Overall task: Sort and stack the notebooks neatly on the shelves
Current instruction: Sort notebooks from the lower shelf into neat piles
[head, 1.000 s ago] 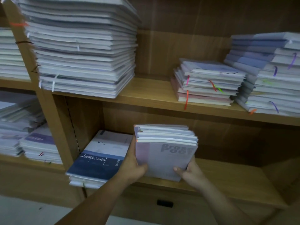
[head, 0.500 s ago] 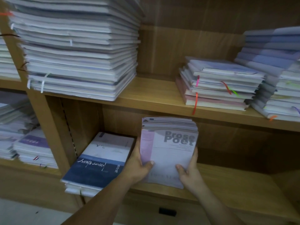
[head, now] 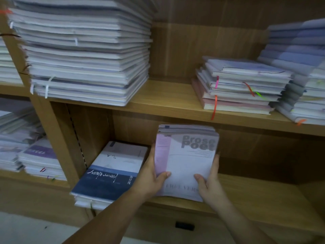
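Observation:
A bundle of notebooks (head: 188, 161) with a pale cover reading "Prose Poet" and a pink strip is tilted up over the lower shelf (head: 255, 196). My left hand (head: 151, 175) grips its left edge, thumb on the cover. My right hand (head: 209, 182) grips its right edge, thumb on the cover as well. The bundle's lower edge sits near the shelf's front. Beside it on the left lies a stack topped by a blue-and-white notebook (head: 112, 169).
The upper shelf (head: 167, 101) carries a tall white stack (head: 84, 55) at left, a short stack with coloured ribbons (head: 239, 87) and a leaning blue-grey stack (head: 302, 71) at right. More stacks (head: 26, 147) fill the left bay. A wooden upright (head: 58, 138) divides the bays.
The bundle has tipped so its cover faces me more and it has moved slightly further into the lower shelf. Both hands keep the same hold.

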The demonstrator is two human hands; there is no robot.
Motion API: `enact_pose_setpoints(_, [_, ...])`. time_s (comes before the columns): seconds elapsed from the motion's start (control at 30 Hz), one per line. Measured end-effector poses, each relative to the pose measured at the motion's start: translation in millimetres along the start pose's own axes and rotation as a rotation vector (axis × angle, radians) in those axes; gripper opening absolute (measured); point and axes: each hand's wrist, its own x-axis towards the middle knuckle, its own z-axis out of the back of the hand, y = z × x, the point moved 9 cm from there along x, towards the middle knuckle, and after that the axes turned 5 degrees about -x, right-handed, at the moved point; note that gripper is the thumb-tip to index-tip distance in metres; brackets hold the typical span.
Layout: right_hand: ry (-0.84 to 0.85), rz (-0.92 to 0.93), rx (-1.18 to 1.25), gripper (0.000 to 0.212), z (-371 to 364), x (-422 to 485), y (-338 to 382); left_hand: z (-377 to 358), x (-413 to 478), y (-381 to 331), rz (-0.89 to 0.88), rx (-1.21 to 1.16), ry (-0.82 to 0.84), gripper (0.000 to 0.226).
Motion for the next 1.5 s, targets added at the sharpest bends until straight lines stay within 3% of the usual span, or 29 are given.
enact_pose_setpoints(0.1, [0.017, 0.02, 0.005, 0.104, -8, -1, -1, 0, -5, 8, 0.016, 0.024, -0.024, 0.084])
enact_pose_setpoints(0.4, [0.0, 0.031, 0.026, 0.091, -6, 7, -2, -5, -2, 15, 0.097, -0.006, 0.018, 0.106])
enact_pose_setpoints(0.57, [0.108, -0.077, 0.085, 0.081, -6, 6, -7, 3, -10, -2, 0.14, -0.032, 0.166, 0.103])
enact_pose_setpoints(0.7, [0.184, -0.164, 0.163, 0.079, -20, 2, -8, 25, -25, 13, 0.227, -0.057, 0.142, 0.102])
enact_pose_setpoints(0.93, [0.196, -0.321, 0.23, 0.048, -29, 15, -13, 29, -10, 23, 0.262, -0.149, 0.088, 0.074])
enact_pose_setpoints(1.1, [0.166, -0.402, 0.17, 0.04, -46, 10, -35, 11, -1, 46, 0.369, 0.028, 0.058, 0.064])
enact_pose_setpoints(1.17, [0.116, -0.375, 0.154, 0.038, -48, 17, -33, 14, 2, 47, 0.373, 0.113, 0.01, 0.07])
enact_pose_setpoints(1.23, [0.083, -0.358, 0.133, 0.037, -47, 22, -29, 14, 1, 44, 0.378, 0.206, 0.01, 0.076])
enact_pose_setpoints(1.33, [0.083, -0.333, 0.094, 0.038, -49, 21, -24, 9, -5, 31, 0.322, 0.367, 0.046, 0.063])
enact_pose_setpoints(1.5, [0.036, -0.273, 0.053, 0.073, -29, 9, -11, 34, -23, -7, 0.076, 0.487, -0.03, 0.034])
